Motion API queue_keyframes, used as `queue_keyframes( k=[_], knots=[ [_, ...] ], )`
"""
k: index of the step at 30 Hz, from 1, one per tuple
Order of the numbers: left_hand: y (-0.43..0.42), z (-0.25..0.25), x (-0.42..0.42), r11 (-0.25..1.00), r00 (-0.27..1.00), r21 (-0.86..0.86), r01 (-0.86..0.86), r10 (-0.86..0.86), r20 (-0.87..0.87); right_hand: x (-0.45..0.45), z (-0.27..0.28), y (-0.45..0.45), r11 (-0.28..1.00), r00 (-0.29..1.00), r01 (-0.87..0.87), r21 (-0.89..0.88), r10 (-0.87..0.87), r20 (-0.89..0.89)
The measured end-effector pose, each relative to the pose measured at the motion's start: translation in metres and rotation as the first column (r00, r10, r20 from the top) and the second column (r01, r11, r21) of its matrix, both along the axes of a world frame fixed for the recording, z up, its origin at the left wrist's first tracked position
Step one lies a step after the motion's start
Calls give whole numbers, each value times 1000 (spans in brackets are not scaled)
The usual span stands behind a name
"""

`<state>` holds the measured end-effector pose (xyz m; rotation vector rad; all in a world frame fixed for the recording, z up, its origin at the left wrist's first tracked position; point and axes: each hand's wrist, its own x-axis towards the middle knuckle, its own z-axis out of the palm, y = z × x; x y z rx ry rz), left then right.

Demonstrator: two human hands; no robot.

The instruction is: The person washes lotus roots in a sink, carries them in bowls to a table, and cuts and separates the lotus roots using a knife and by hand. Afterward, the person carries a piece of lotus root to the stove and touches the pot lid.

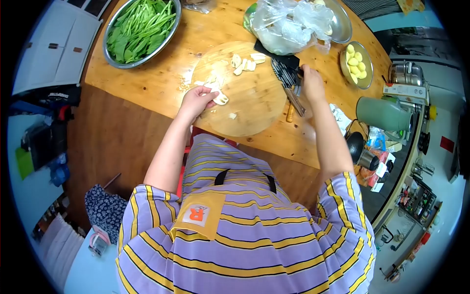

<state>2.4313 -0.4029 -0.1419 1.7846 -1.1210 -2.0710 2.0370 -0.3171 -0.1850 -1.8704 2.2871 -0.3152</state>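
Observation:
My left hand (197, 102) pinches a pale, cut vegetable piece (222, 98) with darker hollows, over the left part of the round wooden cutting board (245, 115). Several pale cut chunks (248, 63) lie near the board's far edge, and thin scraps (214, 78) are scattered at its left. At the board's right edge, my right hand (312, 82) is closed around the dark handle of what looks like a knife (285, 73), with a shiny, streaked blade. Wooden handles (295, 102) lie just below it. A flat black object (276, 55) sits beyond the blade.
A steel bowl of leafy greens (141, 32) stands at the far left of the wooden table (147, 95). A clear plastic bag (289, 24) lies at the back. Peeled yellowish pieces fill a bowl (368, 73) at right, near a green canister (382, 113).

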Motion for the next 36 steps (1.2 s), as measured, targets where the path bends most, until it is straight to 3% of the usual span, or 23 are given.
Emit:
queue_keyframes(
  k=[3,7,9,12,15,19,25,36],
  knots=[
    [-2,-1,1,999,999,-14,-37,37,13,-11,12,-13,985,990,-121,125,129,-55],
    [-3,0,-2,998,996,-48,-44,47,73,18,83,-7,986,997,-46,158,55,-55],
    [1,-11,-2,987,994,-148,-54,67,82,42,127,10,974,994,47,223,-25,-103],
    [4,-20,-4,948,989,-316,-40,82,121,71,161,41,961,993,116,251,-113,-26],
    [11,-25,-9,909,982,-395,-132,175,74,112,154,59,981,975,74,182,-109,193],
    [17,-28,-7,885,976,-429,-179,215,37,169,135,62,980,929,9,201,-82,360],
    [14,-31,-8,877,956,-383,-288,286,-65,198,131,52,984,934,-22,177,-43,354],
    [14,-35,-6,881,953,-368,-297,299,-54,204,138,48,965,961,-92,247,21,277]
  ],
)
